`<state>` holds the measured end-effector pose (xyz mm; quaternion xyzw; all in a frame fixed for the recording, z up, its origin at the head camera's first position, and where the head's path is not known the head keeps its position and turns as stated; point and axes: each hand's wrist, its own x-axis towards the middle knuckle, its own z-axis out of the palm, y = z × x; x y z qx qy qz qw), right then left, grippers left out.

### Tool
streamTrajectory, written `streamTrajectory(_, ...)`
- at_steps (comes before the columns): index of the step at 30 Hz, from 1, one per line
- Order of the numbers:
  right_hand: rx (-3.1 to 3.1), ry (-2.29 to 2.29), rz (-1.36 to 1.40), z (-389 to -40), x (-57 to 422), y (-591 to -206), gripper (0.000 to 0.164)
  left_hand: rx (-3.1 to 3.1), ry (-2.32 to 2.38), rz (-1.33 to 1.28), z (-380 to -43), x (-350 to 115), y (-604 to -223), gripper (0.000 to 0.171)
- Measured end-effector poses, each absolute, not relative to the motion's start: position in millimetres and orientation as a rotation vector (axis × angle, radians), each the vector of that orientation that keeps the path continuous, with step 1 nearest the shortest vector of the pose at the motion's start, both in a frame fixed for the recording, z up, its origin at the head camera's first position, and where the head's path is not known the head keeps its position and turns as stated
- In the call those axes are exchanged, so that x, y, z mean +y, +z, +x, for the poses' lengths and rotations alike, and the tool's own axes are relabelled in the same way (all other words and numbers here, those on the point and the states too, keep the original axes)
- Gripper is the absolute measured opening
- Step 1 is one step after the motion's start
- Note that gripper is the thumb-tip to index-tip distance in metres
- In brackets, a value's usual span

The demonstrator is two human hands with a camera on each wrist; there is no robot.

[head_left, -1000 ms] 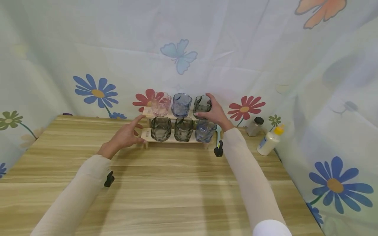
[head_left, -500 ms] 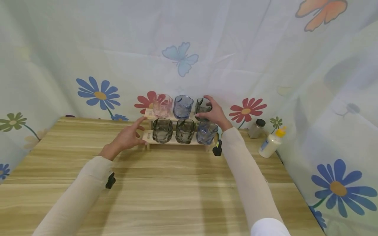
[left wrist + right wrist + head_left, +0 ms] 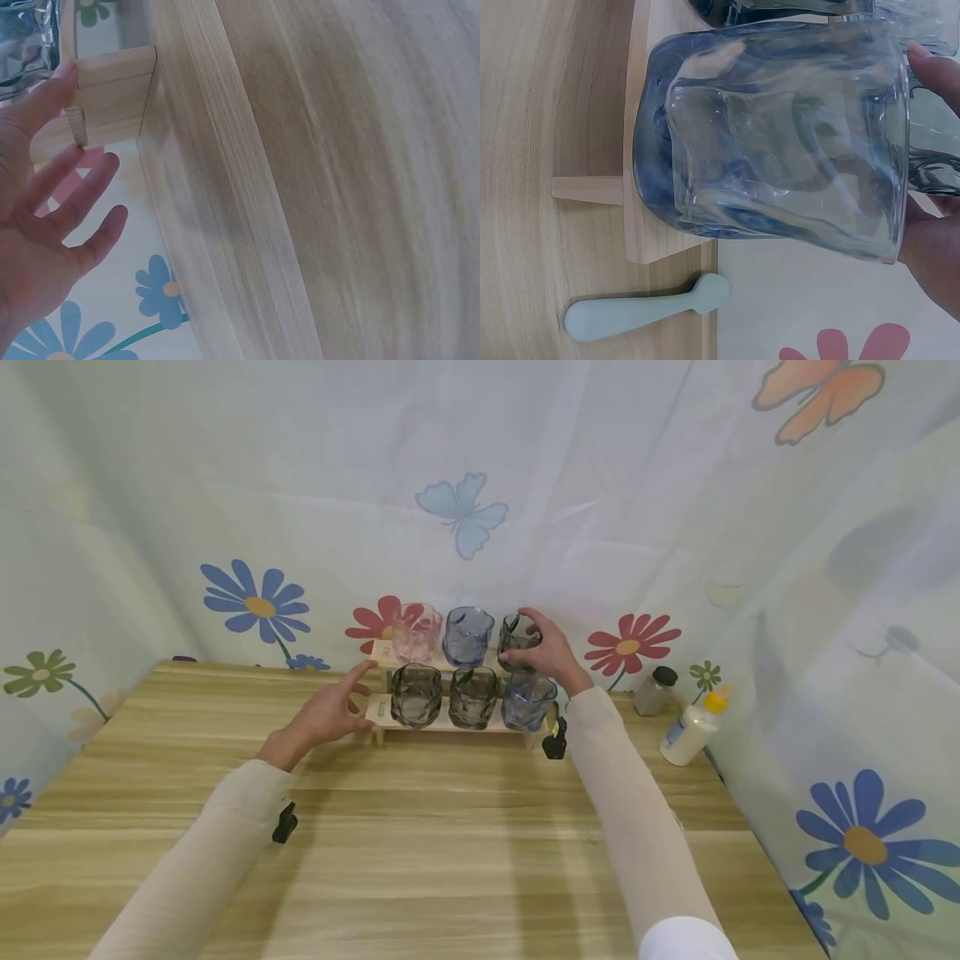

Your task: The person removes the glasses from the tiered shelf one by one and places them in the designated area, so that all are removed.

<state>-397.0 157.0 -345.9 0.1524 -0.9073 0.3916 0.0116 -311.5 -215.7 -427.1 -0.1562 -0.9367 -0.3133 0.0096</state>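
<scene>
A two-step wooden rack [image 3: 386,710] bears two rows of wavy drinking glasses. On the upper step stand a pink glass [image 3: 417,635], a blue glass [image 3: 468,637] and a dark grey glass [image 3: 512,633]. Two more dark glasses, one left [image 3: 416,697] and one middle [image 3: 472,700], share the lower step with a second blue glass [image 3: 527,703]. My right hand [image 3: 551,653] holds the upper dark grey glass between thumb and fingers. My left hand [image 3: 324,712], fingers spread, touches the rack's left end, thumb at the lower step and index finger by the upper.
Right of the rack are a black-capped jar [image 3: 655,692] and a white bottle with a yellow top [image 3: 692,728]. A pale spoon-like tool [image 3: 645,307] lies beside the rack's right end. A flowered curtain [image 3: 337,527] hangs behind the wooden table [image 3: 420,843].
The head view has shifted slightly, so everything sits a little lower and further right. Both hands keep their places on the rack and the dark grey glass.
</scene>
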Motion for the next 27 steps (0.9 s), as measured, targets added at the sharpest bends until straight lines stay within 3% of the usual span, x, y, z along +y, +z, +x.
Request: streamTrajectory(27, -2.758, 1.259, 0.459, -387, 176, -326, 0.089, -2.936, -0.969, -0.466, -313, -215, -431, 0.108)
